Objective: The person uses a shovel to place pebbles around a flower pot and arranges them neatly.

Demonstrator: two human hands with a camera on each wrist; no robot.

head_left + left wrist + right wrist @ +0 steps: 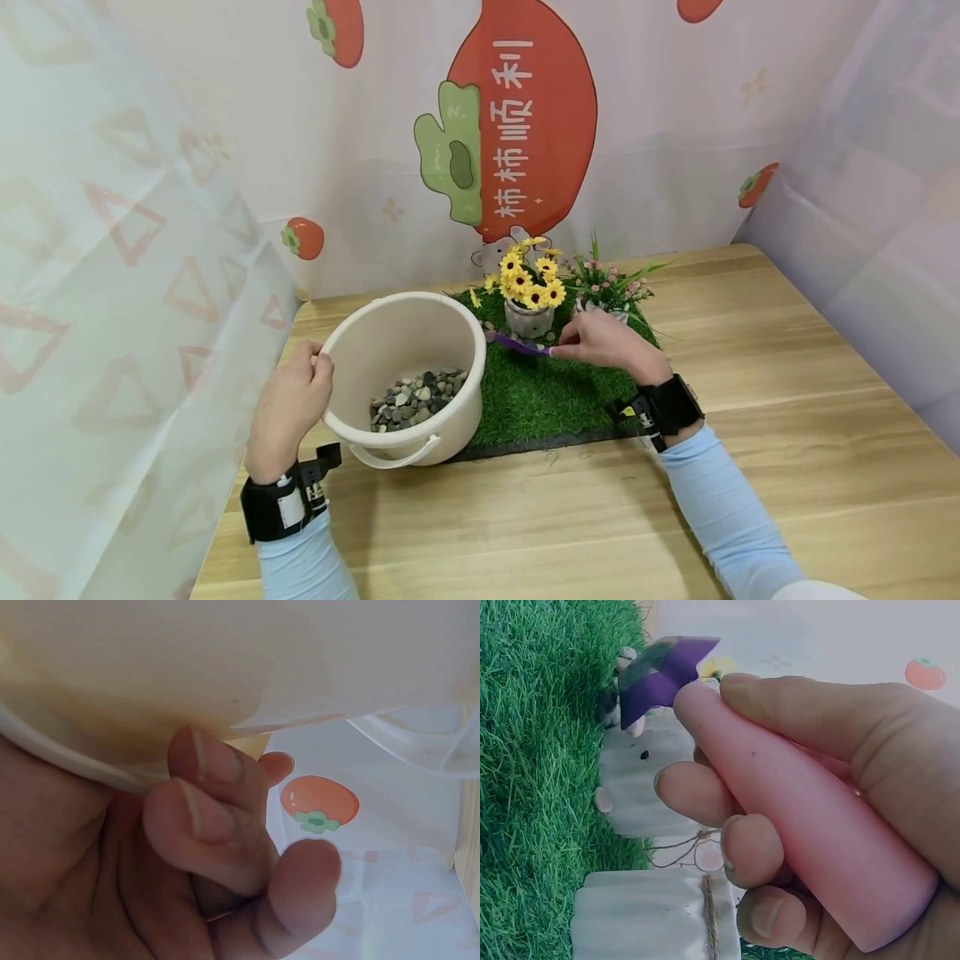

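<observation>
Purple blade (660, 679), pink handle (806, 817), cream bucket (459, 425), green turf (543, 400), yellow dark-centred flowers (520, 282)

Through my head camera, the round cream plastic bucket (397, 337) opens toward me, its rim gripped by the left hand (288, 408), its handle hanging on the near side. Loose grey, tan and dark pebbles (416, 400) lie inside. In the right hand (607, 337) I see a small shovel with tapered pink handle (802, 817), its purple blade beside the ridged white flowerpot (528, 318).
</observation>
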